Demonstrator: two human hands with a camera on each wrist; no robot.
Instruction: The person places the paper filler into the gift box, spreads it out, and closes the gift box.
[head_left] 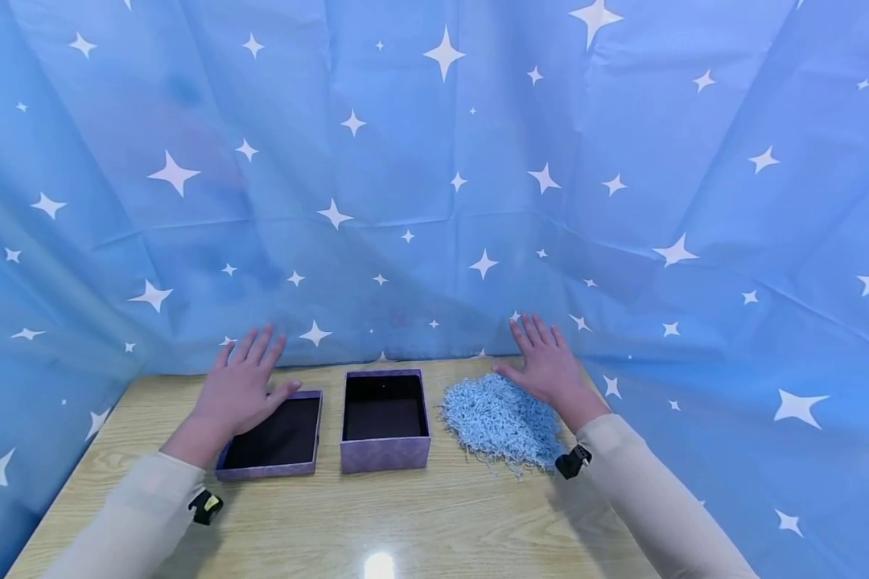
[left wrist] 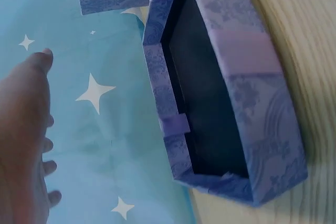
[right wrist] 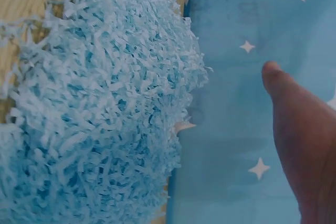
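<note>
"Step in hand?"
"I'd judge a pause before handling — left hand (head_left: 237, 396) and right hand (head_left: 549, 371) raised, fingers spread, gripping nothing. On my remote feed, any pick-up calls for reaching in and curling fingers."
"Items on the worktop (head_left: 319, 531)?"
"One lid (head_left: 271, 470), purple: hollow side up, by the left hand. One box (head_left: 385, 455), purple: open-topped, between lid and shredded paper (head_left: 503, 420). The latter: blue, heaped, by the right hand. Behind: star-print cloth (head_left: 405, 177) — may limit reach."

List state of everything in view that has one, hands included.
Box: open, upright, looks empty
Lid: off, inside facing up
Shreds: loose heap, outside the box
Left hand: open, holding nothing
Right hand: open, holding nothing
Backdrop: hanging, creased
</note>
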